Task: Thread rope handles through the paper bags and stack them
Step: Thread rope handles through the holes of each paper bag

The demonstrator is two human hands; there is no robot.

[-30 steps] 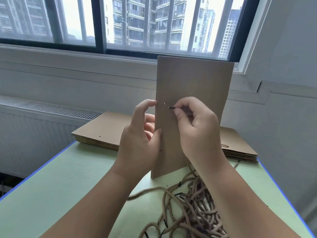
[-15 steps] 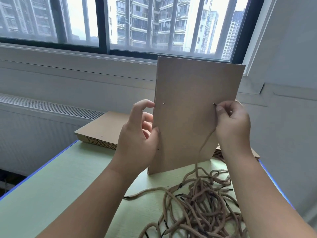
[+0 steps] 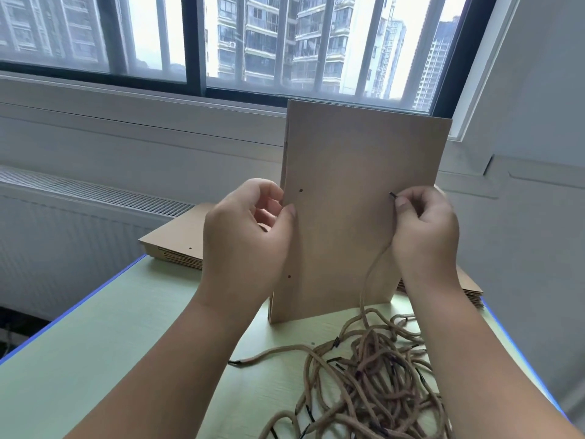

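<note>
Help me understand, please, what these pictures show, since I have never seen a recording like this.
There is no machine here: a person works with bare hands, and every picture comes from one wide-angle camera worn on their head, looking down. The left hand grips the left edge of a flat brown paper bag, stood upright on a pale green table. The right hand pinches the black tip of a tan rope at a hole near the bag's right edge. A heap of similar ropes lies in front, and a stack of flat brown bags behind.
</note>
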